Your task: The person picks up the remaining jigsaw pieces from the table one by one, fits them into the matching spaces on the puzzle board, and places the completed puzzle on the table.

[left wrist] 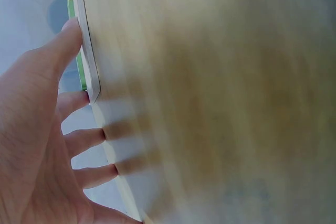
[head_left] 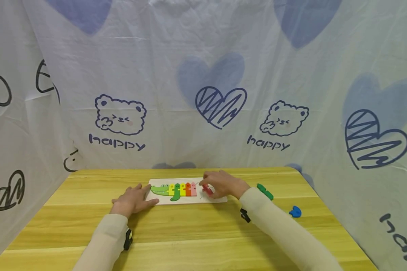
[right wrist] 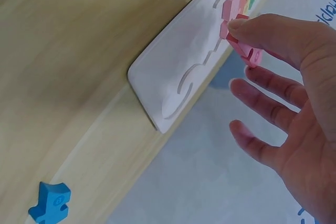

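A white puzzle board (head_left: 190, 200) lies on the table, bearing a crocodile puzzle (head_left: 161, 191) whose green head and yellow, green, orange and pink body pieces sit side by side. My left hand (head_left: 132, 199) touches the board's left end, fingers spread, thumb at its near edge. Between thumb and forefinger my right hand (head_left: 224, 183) pinches a red puzzle piece (right wrist: 247, 51) over the board's right part, close beside the pink piece. In the right wrist view the other fingers are held apart from it. Curved outline grooves show on the bare right end of the board.
A green puzzle piece (head_left: 265, 191) lies right of the board, and a blue puzzle piece (head_left: 295, 212) lies farther right and nearer. The wooden table (head_left: 176, 241) ends at a white printed cloth (head_left: 169, 124) behind and at the sides.
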Tool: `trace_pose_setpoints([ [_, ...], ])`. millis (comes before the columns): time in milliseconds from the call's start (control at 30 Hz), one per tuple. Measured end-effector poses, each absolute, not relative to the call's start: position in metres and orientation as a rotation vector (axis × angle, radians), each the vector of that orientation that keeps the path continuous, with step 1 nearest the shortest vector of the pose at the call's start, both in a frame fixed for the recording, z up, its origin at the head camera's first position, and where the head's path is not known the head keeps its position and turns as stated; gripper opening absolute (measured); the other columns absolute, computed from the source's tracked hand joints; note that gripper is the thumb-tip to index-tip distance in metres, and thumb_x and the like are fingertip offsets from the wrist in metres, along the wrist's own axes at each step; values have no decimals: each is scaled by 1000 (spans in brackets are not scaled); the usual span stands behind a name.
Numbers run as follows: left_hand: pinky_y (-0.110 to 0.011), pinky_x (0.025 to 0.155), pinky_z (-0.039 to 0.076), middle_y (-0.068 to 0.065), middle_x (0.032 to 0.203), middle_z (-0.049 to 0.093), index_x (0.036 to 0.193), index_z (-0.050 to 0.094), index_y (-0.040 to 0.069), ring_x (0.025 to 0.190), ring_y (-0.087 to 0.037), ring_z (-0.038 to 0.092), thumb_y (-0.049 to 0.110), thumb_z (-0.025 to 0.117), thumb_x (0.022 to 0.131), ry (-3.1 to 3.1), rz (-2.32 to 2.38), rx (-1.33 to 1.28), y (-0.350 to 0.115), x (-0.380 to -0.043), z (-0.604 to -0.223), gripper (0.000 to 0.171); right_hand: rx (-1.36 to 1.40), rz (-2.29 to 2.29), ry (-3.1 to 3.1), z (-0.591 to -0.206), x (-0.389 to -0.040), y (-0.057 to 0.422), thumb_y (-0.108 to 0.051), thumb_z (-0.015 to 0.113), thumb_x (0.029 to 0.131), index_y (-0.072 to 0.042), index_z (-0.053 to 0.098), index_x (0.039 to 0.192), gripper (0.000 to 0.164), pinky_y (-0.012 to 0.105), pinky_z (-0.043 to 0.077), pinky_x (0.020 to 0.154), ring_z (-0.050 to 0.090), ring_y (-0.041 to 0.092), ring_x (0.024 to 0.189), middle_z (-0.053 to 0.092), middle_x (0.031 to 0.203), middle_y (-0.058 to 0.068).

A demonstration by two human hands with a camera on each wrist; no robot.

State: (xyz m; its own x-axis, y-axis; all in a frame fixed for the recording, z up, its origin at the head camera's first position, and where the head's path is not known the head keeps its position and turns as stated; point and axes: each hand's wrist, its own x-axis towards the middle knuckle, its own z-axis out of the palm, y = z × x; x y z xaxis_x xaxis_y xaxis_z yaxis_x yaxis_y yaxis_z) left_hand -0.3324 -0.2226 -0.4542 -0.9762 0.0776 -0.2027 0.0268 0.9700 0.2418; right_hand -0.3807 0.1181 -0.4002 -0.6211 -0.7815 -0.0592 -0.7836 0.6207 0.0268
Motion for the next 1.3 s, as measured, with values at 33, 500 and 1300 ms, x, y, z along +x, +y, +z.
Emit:
trace_pose_setpoints([
  [33, -97, 94, 21, -27, 168, 26, 163, 31, 18, 150, -63, 20, 74, 53, 94, 2908, 352, 78, -223, -332, -454, 91, -1343, 81, 2791, -400, -382, 117, -24, 77, 92, -16, 69, 135, 45, 30, 53, 79, 58, 17, 98, 66, 122, 6],
  [500, -97, 93, 23, -28, 167, 27, 162, 33, 17, 149, -64, 22, 73, 53, 94, 2912, 355, 83, -222, -331, -453, 91, -1221, 74, 2781, -403, -391, 105, -18, 76, 91, -14, 71, 132, 42, 27, 52, 78, 52, 15, 92, 65, 115, 6],
  [1300, -98, 90, 23, -28, 166, 28, 162, 34, 17, 147, -65, 23, 75, 53, 93, 2929, 353, 112, -224, -332, -456, 92, -1096, 100, 2798, -418, -406, 86, -25, 79, 88, -15, 73, 127, 40, 25, 45, 72, 50, 12, 87, 65, 107, 1],
])
